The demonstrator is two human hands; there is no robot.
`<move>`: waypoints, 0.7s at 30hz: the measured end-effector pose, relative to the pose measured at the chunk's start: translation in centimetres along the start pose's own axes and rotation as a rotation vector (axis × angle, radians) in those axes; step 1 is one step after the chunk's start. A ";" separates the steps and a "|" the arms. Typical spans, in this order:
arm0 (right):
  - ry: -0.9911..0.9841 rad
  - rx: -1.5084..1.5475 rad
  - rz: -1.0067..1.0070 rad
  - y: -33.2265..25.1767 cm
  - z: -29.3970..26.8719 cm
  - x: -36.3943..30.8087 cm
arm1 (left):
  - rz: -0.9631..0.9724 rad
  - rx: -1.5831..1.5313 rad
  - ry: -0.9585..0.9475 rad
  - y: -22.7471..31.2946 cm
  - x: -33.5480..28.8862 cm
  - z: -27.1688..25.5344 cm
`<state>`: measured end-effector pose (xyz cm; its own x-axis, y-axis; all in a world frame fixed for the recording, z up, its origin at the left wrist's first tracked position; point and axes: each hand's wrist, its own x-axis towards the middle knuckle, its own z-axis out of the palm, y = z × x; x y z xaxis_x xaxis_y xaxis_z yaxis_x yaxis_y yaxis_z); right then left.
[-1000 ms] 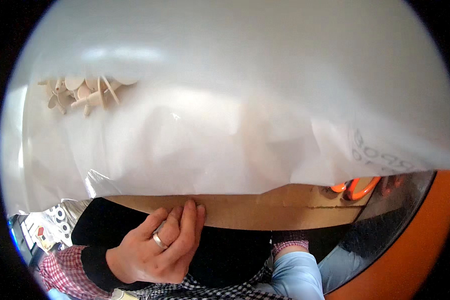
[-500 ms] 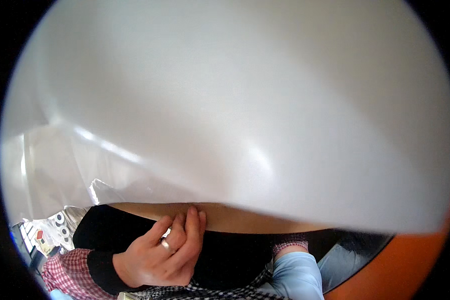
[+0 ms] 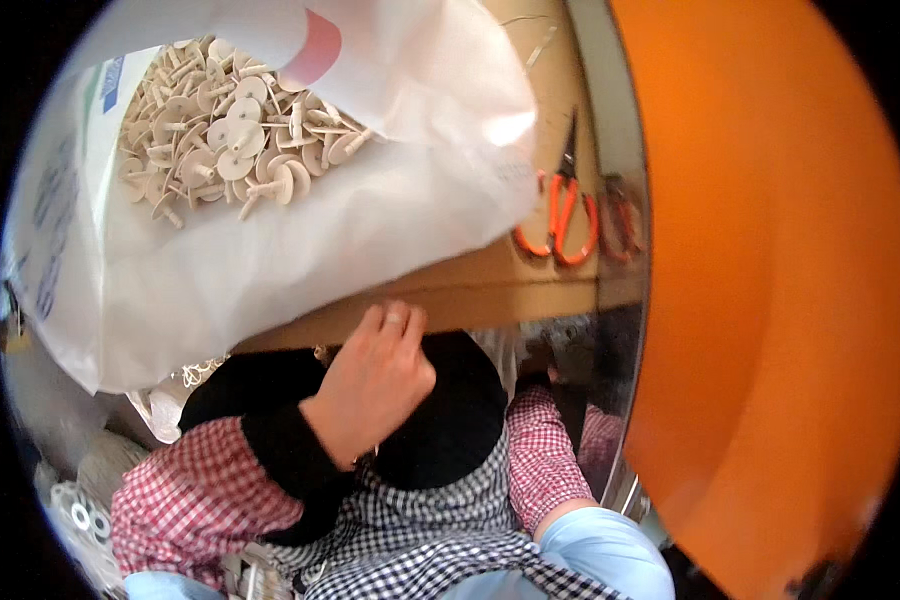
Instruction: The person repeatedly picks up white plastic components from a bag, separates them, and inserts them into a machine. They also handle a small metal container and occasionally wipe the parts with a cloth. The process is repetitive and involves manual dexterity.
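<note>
A white bag (image 3: pixel 270 240) holds cream pegs (image 3: pixel 230 130), beside orange-handled scissors (image 3: pixel 562 215); the sleeve (image 3: pixel 195 490) is red-and-white checked.

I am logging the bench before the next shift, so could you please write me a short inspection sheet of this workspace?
Surface: brown bench top, its front edge bare.
Job's things: large white plastic bag lying on the bench, holding pale disc-headed pegs.
Clutter: orange-handled scissors right of the bag.
Hands: left hand at the bench edge beside the bag, holding nothing; right hand not in view.
Cables: nothing seen.
Surroundings: orange panel on the right.
</note>
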<state>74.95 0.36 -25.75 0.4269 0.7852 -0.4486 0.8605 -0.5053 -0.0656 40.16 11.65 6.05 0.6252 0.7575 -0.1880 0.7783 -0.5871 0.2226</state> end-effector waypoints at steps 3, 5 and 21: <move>0.004 -0.075 -0.042 -2.9 0.3 -8.5 | -0.008 0.055 -0.088 -0.1 -4.2 0.8; 0.099 0.398 0.196 -4.7 -2.9 -9.8 | -0.031 0.035 0.058 0.3 -4.7 1.6; 0.231 1.481 -0.538 -14.8 -26.2 -35.4 | -0.257 -1.583 -0.247 8.5 -13.7 -6.0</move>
<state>54.42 -10.53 14.48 0.3259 0.9445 0.0418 -0.0416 0.0585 -0.9974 37.84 -1.95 16.28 0.6102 0.6304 -0.4799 0.1201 0.5251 0.8425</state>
